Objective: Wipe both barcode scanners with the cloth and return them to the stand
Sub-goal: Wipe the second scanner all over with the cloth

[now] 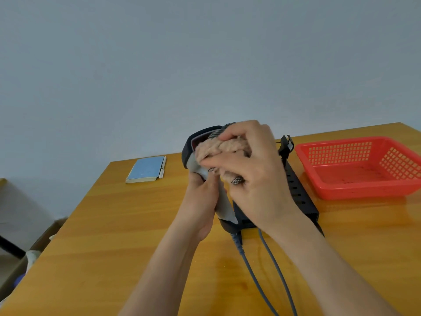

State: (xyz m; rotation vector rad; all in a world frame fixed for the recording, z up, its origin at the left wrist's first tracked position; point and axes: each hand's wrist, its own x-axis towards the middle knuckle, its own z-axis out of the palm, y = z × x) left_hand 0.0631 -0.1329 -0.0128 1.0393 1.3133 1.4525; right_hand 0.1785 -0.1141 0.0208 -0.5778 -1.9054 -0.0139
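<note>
A grey and dark barcode scanner [191,153] is held upright above the wooden table [114,224], head up. My left hand [201,201] grips its handle from below. My right hand [248,169] holds a bunched beige cloth [211,149] pressed against the scanner's head, just beside its red window. Behind my hands lies a long black stand [300,195]; part of it is hidden by my right hand. Two grey cables [262,270] run from the scanner's base and the stand toward me. A second scanner is not plainly visible.
A red plastic basket [357,165] sits at the right of the table. A blue notebook [145,169] with a pen lies at the far left. A black plug [284,144] sticks up behind my right hand. Cardboard boxes stand on the floor at left.
</note>
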